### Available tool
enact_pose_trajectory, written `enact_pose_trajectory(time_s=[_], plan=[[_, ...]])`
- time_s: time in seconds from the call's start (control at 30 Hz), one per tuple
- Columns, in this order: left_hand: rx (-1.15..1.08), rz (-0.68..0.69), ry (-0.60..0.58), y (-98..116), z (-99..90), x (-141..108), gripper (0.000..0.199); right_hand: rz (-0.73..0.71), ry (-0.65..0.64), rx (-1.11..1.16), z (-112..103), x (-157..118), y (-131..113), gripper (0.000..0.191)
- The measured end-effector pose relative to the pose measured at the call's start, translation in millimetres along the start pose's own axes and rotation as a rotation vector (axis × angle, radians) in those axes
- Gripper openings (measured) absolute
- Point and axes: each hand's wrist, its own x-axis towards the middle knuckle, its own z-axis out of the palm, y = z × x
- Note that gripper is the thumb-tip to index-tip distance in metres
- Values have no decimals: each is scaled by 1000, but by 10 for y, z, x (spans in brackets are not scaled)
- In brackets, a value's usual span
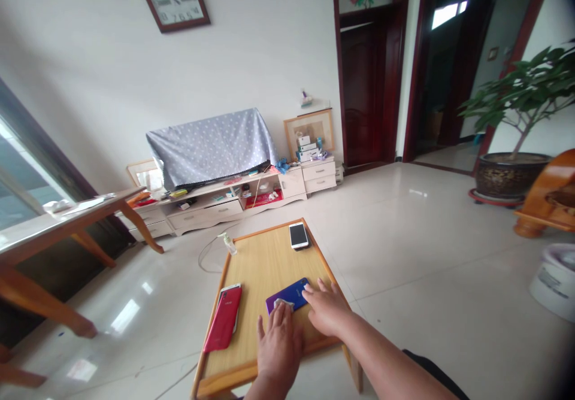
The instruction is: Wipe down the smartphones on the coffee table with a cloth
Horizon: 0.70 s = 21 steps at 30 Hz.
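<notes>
A person's bare hands work over a glossy blue-to-purple phone (297, 291), lying back up and slanted near the close edge of a low, wood-grained table (265, 261) with a rounded, orange-brown rim. The left hand (279, 343), palm down with fingers loosely bent and the little finger held apart, presses a crumpled white wipe (284, 305) to the phone's purple end; its thumb is hard to make out. The right hand (326, 307) is spread flat and gripping nothing, its fingertips touching the phone's blue end. To the left, a shiny red phone (226, 319) with rounded corners lies over a white-edged one, most of it covered. At the far right corner rests a white-framed phone (298, 236), its dark rectangular screen up, while a clear bottle (229, 245) with a pale green pump stands near the left rim. Beyond the glossy floor tiles (381, 232), a soft, spotted grey-blue cloth (211, 145) drapes in folds above a pale, low cabinet (209, 214)
</notes>
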Motion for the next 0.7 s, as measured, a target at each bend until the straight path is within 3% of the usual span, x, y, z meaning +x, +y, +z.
enact_pose_trajectory(time_s=[0.1, 0.17, 0.4, 0.47, 0.6, 0.7], plan=[[31, -175, 8, -92, -33, 31, 55, -3, -8, 3, -1, -1, 4, 66], [41, -208, 6, -71, -18, 35, 58, -7, -5, 5, -1, 4, 3, 66], [-47, 116, -53, 202, -18, 61, 58, 17, -6, 3, 13, 44, 1, 66], [-36, 76, -53, 159, -72, 142, 58, 18, -7, -4, 17, 56, 9, 65], [-34, -146, -69, 19, -110, 297, 56, 2, -5, -11, 32, 78, 30, 66], [-67, -96, -83, 54, -85, 354, 54, -1, 1, -4, 45, 101, 40, 65]])
